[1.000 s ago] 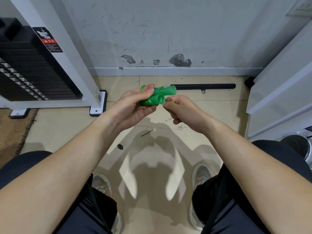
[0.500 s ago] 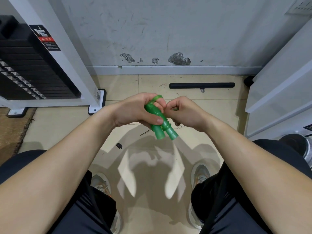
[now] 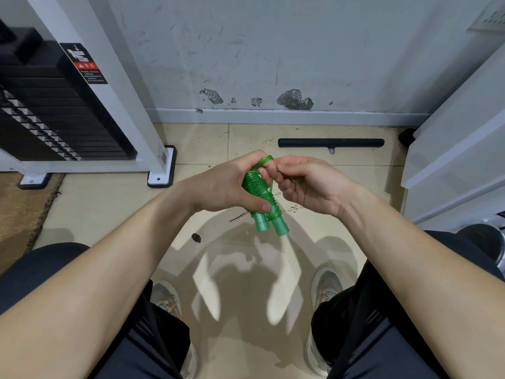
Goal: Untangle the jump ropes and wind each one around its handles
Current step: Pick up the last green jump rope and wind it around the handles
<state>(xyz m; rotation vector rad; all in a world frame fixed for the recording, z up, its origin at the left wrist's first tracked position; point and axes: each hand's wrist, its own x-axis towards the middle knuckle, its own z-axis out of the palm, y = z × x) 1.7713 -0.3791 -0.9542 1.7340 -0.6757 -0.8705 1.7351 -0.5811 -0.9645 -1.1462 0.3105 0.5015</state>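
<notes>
A scuffed grey wall (image 3: 273, 50) fills the top of the frame, with chipped patches just above its skirting, and a beige tiled floor (image 3: 109, 209) spreads below it to the bottom edge. In the upper left stands a weight stack (image 3: 54, 110) of black plates behind a white post (image 3: 114, 86) that carries a black and red label (image 3: 84, 64). White panels (image 3: 459, 149) slant down the right edge. Two bare forearms reach in from the lower corners over dark-clad thighs, and two shoes (image 3: 166, 299) rest on the floor near the bottom centre. A black bar (image 3: 330, 142) lies on the floor close to the wall, above the hands in the frame. At the centre of the frame the left hand (image 3: 224, 187) grips the green rope (image 3: 258, 187), its fingers curled round the wound bundle and its thumb laid across the coils. The right hand (image 3: 311, 184) sits just beside it, fingers curled in and pinching a loose strand that runs down the right side of the bundle. The rope is wound in tight turns around its two handles (image 3: 270, 225), which lie side by side and tilt toward the lower right, their bare ends sticking out below the left thumb. A small loop (image 3: 265, 160) of rope arches over a fingertip at the top of the bundle; whose finger it is cannot be told. A dark spot (image 3: 196, 237) marks the floor to the lower left of the handles.
</notes>
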